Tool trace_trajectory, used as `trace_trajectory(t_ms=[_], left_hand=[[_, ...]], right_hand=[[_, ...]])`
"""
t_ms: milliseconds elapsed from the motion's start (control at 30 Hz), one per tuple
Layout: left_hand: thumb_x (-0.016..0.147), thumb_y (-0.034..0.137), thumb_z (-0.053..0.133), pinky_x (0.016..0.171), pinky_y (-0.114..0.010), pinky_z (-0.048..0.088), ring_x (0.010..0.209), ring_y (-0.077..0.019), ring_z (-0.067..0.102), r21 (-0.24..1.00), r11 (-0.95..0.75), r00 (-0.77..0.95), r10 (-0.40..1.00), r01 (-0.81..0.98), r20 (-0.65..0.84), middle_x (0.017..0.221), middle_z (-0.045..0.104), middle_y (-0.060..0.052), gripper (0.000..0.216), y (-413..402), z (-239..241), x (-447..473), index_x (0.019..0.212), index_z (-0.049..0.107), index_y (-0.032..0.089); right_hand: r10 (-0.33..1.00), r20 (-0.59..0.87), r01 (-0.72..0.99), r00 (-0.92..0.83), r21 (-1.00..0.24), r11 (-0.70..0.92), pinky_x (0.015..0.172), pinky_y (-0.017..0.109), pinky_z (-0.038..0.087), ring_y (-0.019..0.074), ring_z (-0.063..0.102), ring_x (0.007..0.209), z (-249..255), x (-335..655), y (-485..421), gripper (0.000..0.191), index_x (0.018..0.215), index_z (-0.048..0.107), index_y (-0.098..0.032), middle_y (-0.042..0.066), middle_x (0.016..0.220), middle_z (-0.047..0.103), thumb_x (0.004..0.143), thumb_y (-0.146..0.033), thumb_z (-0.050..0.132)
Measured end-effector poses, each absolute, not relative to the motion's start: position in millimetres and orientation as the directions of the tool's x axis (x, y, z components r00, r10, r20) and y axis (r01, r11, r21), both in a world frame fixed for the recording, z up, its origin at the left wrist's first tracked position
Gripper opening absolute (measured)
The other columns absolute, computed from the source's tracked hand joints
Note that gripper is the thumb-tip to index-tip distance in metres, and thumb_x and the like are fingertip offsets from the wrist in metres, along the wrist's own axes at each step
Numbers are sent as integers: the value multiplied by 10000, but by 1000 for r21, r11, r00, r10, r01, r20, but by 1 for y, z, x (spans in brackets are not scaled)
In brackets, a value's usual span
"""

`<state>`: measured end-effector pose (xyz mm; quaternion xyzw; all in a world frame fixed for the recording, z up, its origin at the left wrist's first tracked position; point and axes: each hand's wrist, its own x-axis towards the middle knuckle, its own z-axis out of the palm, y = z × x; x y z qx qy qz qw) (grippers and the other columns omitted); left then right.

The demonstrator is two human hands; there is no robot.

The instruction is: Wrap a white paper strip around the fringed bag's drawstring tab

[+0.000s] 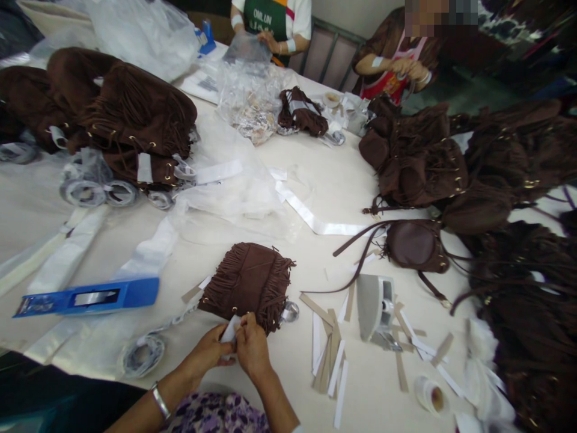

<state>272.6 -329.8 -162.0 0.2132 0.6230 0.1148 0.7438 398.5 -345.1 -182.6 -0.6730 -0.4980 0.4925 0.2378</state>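
Both my hands meet at the near edge of a brown fringed bag [247, 278] lying on the table. My left hand [211, 347] is closed on a small white strip [231, 329], perhaps paper or foam; its exact material I cannot tell. Fingers of my right hand [252, 344] pinch at the strip's other side, close to the bag's gold eyelets. A wrapped strap coil [145, 353] lies to the left, joined to the bag by a wrapped length. Another small wrapped piece [290, 312] sits at the bag's right side.
A blue tape dispenser [90, 297] lies left, a grey tape dispenser [375, 310] right, among paper strips [331, 355] and a tape roll [429, 394]. Brown bags pile up at left [139, 108] and right [419, 156]. Plastic sheets [234, 198] cover mid-table. Two people work across the table.
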Motion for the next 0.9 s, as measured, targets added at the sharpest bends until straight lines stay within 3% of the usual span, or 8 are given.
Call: trace_trajectory(t_ms=[300, 467, 600, 667, 800, 900], left_hand=[[710, 247, 540, 528, -285, 451, 636, -177, 576, 586, 783, 340, 505, 205, -793, 731, 603, 14, 440, -334, -171, 267, 1133, 458, 161], [750, 254, 552, 528, -257, 386, 628, -141, 508, 594, 789, 415, 494, 155, -764, 717, 544, 32, 276, -330, -168, 256, 1014, 519, 183], [698, 181, 613, 545, -227, 346, 652, -117, 490, 483, 874, 487, 397, 59, -778, 767, 551, 21, 246, -322, -162, 249, 941, 576, 176], [691, 173, 665, 563, -225, 356, 683, -121, 507, 386, 922, 526, 326, 5, -786, 802, 576, 4, 267, -315, -160, 246, 951, 602, 164], [813, 324, 623, 588, -252, 395, 719, -160, 557, 154, 985, 614, 168, -77, -772, 805, 628, -51, 265, -303, -159, 242, 960, 650, 105], [837, 303, 610, 584, -247, 403, 705, -160, 576, 112, 991, 624, 134, -75, -770, 784, 646, -58, 258, -300, -161, 242, 964, 659, 85]], right_hand=[[881, -468, 588, 72, -694, -416, 597, 248, 377, 174, 629, 659, -174, 403, -342, 87, 862, 527, -231, -5, 711, 639, 887, -223, 444], [852, -510, 344, 116, -784, -516, 571, 228, 428, 147, 620, 584, -181, 398, -341, 89, 790, 519, -225, -22, 653, 613, 869, -237, 482], [798, -599, 100, 69, -792, -603, 474, 210, 434, 132, 596, 477, -190, 396, -343, 103, 799, 507, -223, -42, 591, 590, 879, -281, 481], [818, -571, 124, 66, -809, -575, 496, 208, 444, 129, 604, 499, -193, 397, -344, 93, 791, 512, -221, -39, 601, 603, 872, -264, 495], [838, -542, 200, 63, -816, -543, 524, 204, 439, 124, 613, 521, -196, 399, -346, 73, 810, 518, -222, -37, 619, 627, 871, -217, 479], [841, -538, 217, 58, -815, -537, 496, 199, 420, 120, 603, 491, -196, 399, -346, 84, 815, 511, -221, -45, 610, 614, 870, -191, 455]])
